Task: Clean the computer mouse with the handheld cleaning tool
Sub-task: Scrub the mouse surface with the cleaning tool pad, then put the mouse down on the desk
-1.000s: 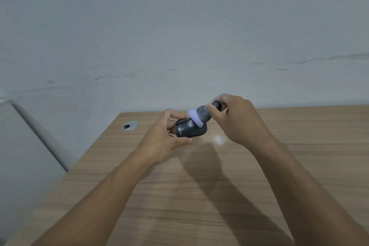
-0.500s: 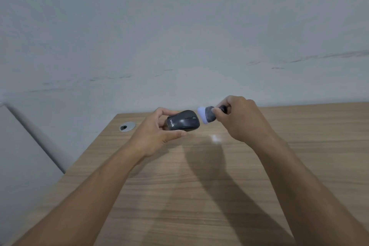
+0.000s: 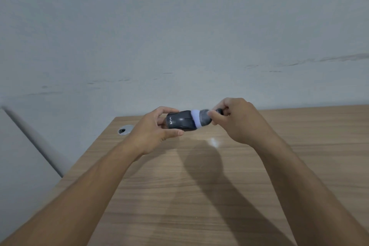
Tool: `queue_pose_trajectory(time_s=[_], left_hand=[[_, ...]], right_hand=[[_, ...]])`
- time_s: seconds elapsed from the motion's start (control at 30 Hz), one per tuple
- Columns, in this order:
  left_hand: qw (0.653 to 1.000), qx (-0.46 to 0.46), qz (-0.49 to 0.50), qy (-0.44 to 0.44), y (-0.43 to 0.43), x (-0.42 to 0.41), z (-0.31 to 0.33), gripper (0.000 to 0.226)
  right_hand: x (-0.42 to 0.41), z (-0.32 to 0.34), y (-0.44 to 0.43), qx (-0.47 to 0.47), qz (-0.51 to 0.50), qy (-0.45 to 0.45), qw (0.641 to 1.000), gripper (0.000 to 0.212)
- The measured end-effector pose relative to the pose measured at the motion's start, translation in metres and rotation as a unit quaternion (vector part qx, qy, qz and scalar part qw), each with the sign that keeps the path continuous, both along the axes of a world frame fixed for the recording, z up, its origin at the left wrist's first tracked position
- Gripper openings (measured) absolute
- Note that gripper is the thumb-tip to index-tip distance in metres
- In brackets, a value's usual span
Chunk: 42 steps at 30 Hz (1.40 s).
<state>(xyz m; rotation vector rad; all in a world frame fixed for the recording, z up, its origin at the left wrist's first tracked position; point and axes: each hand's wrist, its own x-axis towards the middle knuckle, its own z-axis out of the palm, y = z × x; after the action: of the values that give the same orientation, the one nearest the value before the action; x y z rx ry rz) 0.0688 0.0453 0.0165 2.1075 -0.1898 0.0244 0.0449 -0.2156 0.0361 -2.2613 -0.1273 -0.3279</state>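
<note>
A black computer mouse point(image 3: 180, 121) with white lettering is held in the air above the wooden table point(image 3: 199, 195), lying roughly level with its top facing me. My left hand point(image 3: 153, 131) grips its left end between thumb and fingers. My right hand point(image 3: 238, 121) pinches the dark handle of a small cleaning brush point(image 3: 201, 119). The brush has grey bristles with a pale, whitish tip. That tip presses against the right end of the mouse.
A round silver cable grommet point(image 3: 125, 130) is set into the table near its far left corner. A grey wall rises right behind the table's far edge. The table's left edge runs diagonally beside a pale surface point(image 3: 20, 156).
The mouse has been turned from tilted to level. The brush swung off its right end half a second ago and is now back against it.
</note>
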Motion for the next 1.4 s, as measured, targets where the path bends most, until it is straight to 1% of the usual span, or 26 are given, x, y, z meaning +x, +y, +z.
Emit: queue_pose_trajectory(time_s=[0.07, 0.13, 0.23, 0.3, 0.4, 0.5, 0.6, 0.7, 0.73, 0.83, 0.9, 0.93, 1.0, 1.03, 1.13, 1.2, 1.23, 1.33, 1.4], left_hand=[[1.000, -0.003, 0.003, -0.002, -0.001, 0.002, 0.001, 0.059], [1.000, 0.006, 0.007, -0.004, -0.002, 0.003, 0.002, 0.058], [1.000, 0.007, 0.009, -0.003, -0.004, 0.004, 0.001, 0.060], [1.000, 0.004, 0.009, 0.000, -0.006, 0.003, 0.000, 0.061], [1.000, 0.001, 0.025, 0.012, -0.009, 0.003, -0.004, 0.062], [0.997, -0.038, 0.055, 0.048, -0.010, 0.001, -0.015, 0.062], [0.992, -0.042, 0.091, 0.076, -0.015, -0.003, -0.031, 0.058], [0.987, -0.028, 0.138, 0.082, -0.024, -0.004, -0.053, 0.061], [0.985, -0.023, 0.151, 0.078, -0.028, -0.005, -0.059, 0.062], [0.983, -0.002, 0.173, 0.058, -0.043, -0.007, -0.072, 0.060], [0.981, 0.015, 0.192, 0.025, -0.052, -0.006, -0.081, 0.057], [0.979, 0.025, 0.203, 0.005, -0.054, -0.005, -0.087, 0.056], [0.974, 0.037, 0.222, -0.030, -0.057, -0.001, -0.097, 0.057], [0.971, 0.043, 0.230, -0.044, -0.058, 0.002, -0.101, 0.058], [0.959, 0.103, 0.256, -0.071, -0.064, 0.004, -0.104, 0.065], [0.950, 0.138, 0.269, -0.074, -0.065, 0.005, -0.105, 0.073], [0.950, 0.145, 0.269, -0.071, -0.065, 0.006, -0.107, 0.073], [0.954, 0.149, 0.253, -0.064, -0.065, -0.001, -0.102, 0.077], [0.962, 0.104, 0.244, -0.059, -0.062, -0.003, -0.095, 0.075]], right_hand=[[-0.003, 0.001, 0.002, -0.031, 0.028, 0.032, 0.999, 0.011], [-0.003, 0.003, 0.001, -0.045, 0.027, 0.042, 0.998, 0.011], [0.000, 0.002, 0.001, -0.009, -0.016, -0.003, 1.000, 0.014], [0.000, 0.001, 0.002, -0.007, -0.022, -0.009, 1.000, 0.013], [-0.003, 0.000, -0.001, -0.051, 0.012, 0.039, 0.998, 0.010], [-0.001, -0.001, -0.006, -0.035, -0.002, 0.045, 0.998, 0.012], [0.005, -0.007, -0.007, -0.025, -0.032, 0.051, 0.998, 0.019], [0.011, -0.022, -0.004, -0.054, -0.054, 0.073, 0.994, 0.036], [0.012, -0.027, -0.001, -0.075, -0.066, 0.072, 0.992, 0.036], [0.013, -0.046, 0.010, -0.146, -0.107, 0.043, 0.983, 0.028], [0.014, -0.061, 0.019, -0.186, -0.115, 0.010, 0.976, 0.024], [0.014, -0.068, 0.023, -0.204, -0.108, -0.009, 0.973, 0.020], [0.015, -0.079, 0.029, -0.224, -0.092, -0.018, 0.970, 0.005], [0.015, -0.081, 0.032, -0.226, -0.084, -0.015, 0.970, 0.007], [0.015, -0.088, 0.038, -0.229, -0.066, -0.019, 0.971, 0.024], [0.012, -0.093, 0.042, -0.259, -0.050, -0.016, 0.964, 0.028], [0.010, -0.097, 0.044, -0.270, -0.044, -0.008, 0.962, 0.028], [0.003, -0.106, 0.043, -0.281, -0.053, -0.014, 0.958, 0.032], [0.001, -0.105, 0.036, -0.249, -0.069, -0.042, 0.965, 0.039]])
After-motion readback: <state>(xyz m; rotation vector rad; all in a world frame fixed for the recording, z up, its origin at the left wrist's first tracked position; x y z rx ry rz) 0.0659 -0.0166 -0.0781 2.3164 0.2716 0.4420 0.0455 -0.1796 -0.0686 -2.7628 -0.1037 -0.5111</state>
